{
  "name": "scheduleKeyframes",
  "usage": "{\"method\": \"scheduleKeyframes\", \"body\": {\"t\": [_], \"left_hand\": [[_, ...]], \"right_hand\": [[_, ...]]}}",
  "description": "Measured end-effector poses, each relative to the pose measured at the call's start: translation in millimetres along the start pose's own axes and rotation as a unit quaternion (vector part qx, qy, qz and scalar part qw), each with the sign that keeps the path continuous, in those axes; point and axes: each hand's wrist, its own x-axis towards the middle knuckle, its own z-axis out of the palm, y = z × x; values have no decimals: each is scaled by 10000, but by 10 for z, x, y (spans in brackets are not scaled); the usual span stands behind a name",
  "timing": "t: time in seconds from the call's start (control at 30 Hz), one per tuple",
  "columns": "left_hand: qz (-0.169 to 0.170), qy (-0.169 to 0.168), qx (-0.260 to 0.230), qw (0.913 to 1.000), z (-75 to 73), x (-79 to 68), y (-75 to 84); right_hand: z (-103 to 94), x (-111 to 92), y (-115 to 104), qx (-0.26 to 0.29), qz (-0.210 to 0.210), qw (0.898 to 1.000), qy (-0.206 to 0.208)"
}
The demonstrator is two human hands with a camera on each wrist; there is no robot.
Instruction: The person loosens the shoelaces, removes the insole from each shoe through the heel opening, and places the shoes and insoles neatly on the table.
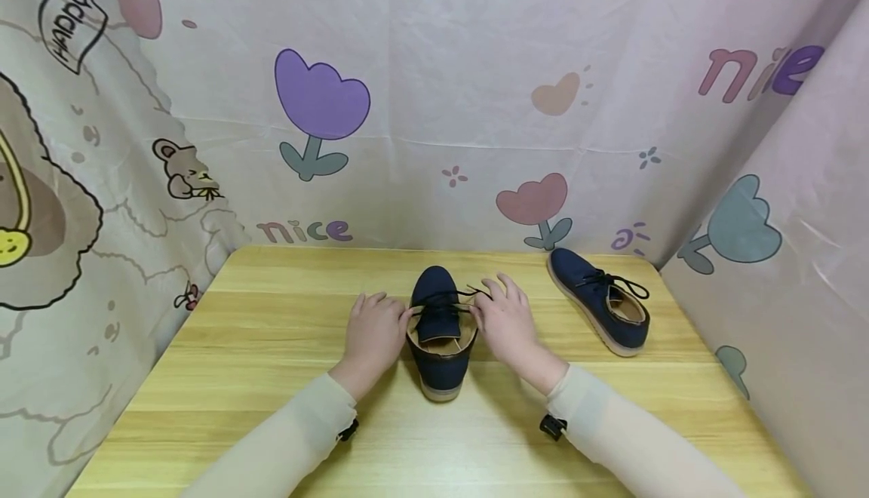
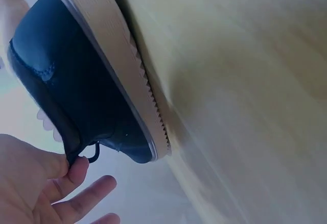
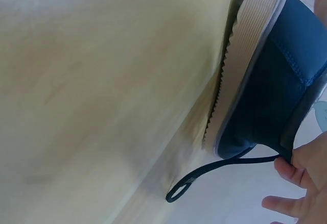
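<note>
To your right, well apart, a second, laced shoe (image 1: 597, 305) sits on the surface (image 1: 224, 366), near the printed curtain (image 1: 421, 98). The dark blue shoe (image 1: 439, 324) stands upright between your hands, its tan lining showing around the tongue. Your left hand (image 1: 376, 332) and right hand (image 1: 508, 324) each pinch an edge of its opening; a lace (image 3: 209, 168) trails beside the right. Both wrist views cut this shoe off.
</note>
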Motion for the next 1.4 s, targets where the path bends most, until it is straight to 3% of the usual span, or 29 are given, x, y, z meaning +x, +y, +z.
{"method": "scheduleKeyframes", "body": {"t": [0.33,0.8,1.1,1.4], "left_hand": [[-15,28,29,10000,-20,-24,44],[444,677,94,9967,38,-10,148],[560,733,138,9956,30,-2,120],[549,771,-458,9945,33,133,8]], "right_hand": [[-20,1,-42,232,-51,9997,-89],[8,70,-151,617,-140,9980,-12],[-1,50,-165,692,-84,9975,-113],[-84,-9,-130,705,-136,9974,-72]]}}
